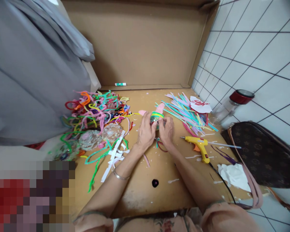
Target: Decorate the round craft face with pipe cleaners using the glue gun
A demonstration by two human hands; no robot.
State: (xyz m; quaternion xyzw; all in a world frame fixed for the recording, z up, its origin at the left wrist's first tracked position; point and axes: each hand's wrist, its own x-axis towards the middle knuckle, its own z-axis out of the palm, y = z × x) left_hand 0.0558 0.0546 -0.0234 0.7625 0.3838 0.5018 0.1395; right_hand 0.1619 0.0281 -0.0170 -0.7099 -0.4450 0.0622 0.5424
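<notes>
Mid-table, both hands close around a small craft figure (pixel 157 115) with green and yellow bands and pink ear-shaped pieces standing up from its top. My left hand (pixel 147 130) wraps its left side, with the fingers pointing away from me. On the right side my right hand (pixel 166 129) pinches near a small dark spot on the figure's front. The palms and fingers hide much of the figure's lower part. A brown-red strip (pixel 162 147) lies just below the hands.
Tangled colourful pipe cleaners (pixel 99 111) and clear plastic pieces (pixel 90 139) lie left, beside white paper strips (pixel 116 154). At right are straight pipe cleaners (pixel 183 111), a yellow glue gun (pixel 198 145), a bottle (pixel 228 106) and a brown bag (pixel 263 151). A black disc (pixel 155 183) lies in front.
</notes>
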